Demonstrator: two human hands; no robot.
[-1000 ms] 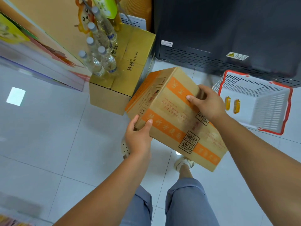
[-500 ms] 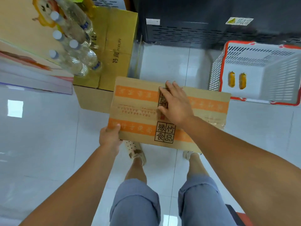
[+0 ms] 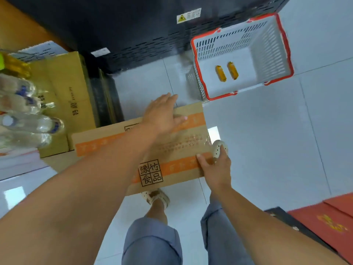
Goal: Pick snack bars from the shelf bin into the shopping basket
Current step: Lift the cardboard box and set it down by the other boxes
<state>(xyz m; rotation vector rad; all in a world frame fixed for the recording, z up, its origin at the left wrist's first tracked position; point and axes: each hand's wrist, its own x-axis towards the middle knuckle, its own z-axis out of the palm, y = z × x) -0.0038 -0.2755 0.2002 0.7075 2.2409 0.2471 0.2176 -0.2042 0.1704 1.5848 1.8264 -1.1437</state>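
Within half a second the carton [image 3: 183, 144] had swung round; the left hand [image 3: 162, 114] now lay flat on its far edge, fingers straight; the right hand [image 3: 216, 168] pinched its near right corner, thumb on top; two snack bars [image 3: 221, 73] lay in the shopping basket [image 3: 221, 95] on the floor [image 3: 267, 140]; picking seemed paused.

Pale tiled floor [image 3: 267, 140] — basket [image 3: 271, 50] next to black cabinet [image 3: 143, 25], cardboard boxes [image 3: 76, 88] left, red boxes [image 3: 328, 222] btm right.

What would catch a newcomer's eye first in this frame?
The orange-striped cardboard box at centre, with the left hand laid on its far edge and the right hand gripping its near right corner. Then the red-rimmed shopping basket on the floor at upper right, two yellow snack bars lying inside.
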